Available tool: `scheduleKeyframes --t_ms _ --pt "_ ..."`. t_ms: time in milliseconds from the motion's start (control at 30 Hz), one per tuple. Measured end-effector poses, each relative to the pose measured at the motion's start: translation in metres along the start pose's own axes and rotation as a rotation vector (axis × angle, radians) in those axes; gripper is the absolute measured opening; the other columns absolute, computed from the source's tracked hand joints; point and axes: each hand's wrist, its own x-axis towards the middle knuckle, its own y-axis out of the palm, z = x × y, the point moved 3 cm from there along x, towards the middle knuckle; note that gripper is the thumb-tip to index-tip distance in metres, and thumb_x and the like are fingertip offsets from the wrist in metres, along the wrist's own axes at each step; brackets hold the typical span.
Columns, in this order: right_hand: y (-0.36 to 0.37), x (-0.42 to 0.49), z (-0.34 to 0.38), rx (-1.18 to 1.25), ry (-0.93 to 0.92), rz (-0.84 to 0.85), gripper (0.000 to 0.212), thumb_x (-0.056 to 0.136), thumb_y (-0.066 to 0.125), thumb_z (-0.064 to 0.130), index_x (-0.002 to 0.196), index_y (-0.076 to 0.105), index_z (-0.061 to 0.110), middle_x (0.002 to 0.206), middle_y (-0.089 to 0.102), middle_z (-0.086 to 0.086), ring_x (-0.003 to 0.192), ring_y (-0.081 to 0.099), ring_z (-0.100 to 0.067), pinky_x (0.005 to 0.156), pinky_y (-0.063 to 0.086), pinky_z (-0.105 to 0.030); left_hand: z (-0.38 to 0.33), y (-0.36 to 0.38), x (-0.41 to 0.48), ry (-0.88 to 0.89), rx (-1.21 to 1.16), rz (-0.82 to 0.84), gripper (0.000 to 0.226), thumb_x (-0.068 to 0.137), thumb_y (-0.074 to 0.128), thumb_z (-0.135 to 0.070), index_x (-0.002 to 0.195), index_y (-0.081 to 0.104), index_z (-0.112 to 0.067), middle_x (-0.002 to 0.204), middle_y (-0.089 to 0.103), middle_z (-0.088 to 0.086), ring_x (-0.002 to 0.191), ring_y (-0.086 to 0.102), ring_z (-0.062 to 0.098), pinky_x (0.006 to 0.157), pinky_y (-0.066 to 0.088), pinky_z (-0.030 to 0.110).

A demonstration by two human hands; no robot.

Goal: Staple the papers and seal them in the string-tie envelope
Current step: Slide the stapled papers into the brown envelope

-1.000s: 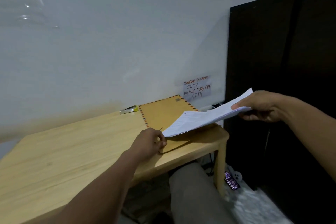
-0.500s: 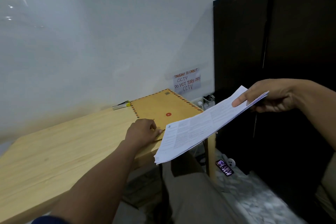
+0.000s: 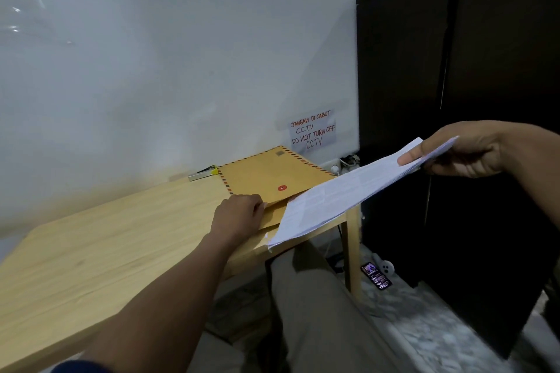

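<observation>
A brown string-tie envelope with a striped border and a red button lies at the far right corner of the wooden table. My left hand pinches the near edge of its flap. My right hand grips the far end of a stack of white printed papers, held in the air and sloping down over the table's right edge; their near left corner sits by the envelope's mouth. A silver stapler with a yellow tip lies against the wall just left of the envelope.
A tall black cabinet stands right of the table. A handwritten CCTV notice is taped on the wall above a socket with plugs. A phone lies on the floor near the table leg. My leg is below the table edge.
The papers have moved from over the table's right end outward and down, so their near end now hangs past the table edge. The envelope's red button came into view. My left hand stays on the flap.
</observation>
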Motion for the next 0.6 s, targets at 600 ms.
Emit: scheduleKeyframes --t_ms 600 --pt "0.012 0.006 0.004 0.287 -0.100 -0.148 0.025 0.074 0.067 -0.003 0.098 0.065 0.002 0.094 0.067 -0.021 0.055 0.073 -0.024 0.042 0.056 -0.025 0.001 -0.009 0.005 0.020 -0.134 0.004 0.020 0.097 0.059 -0.029 0.091 0.075 -0.019 0.074 0.066 -0.004 0.067 0.057 0.014 0.055 0.039 0.027"
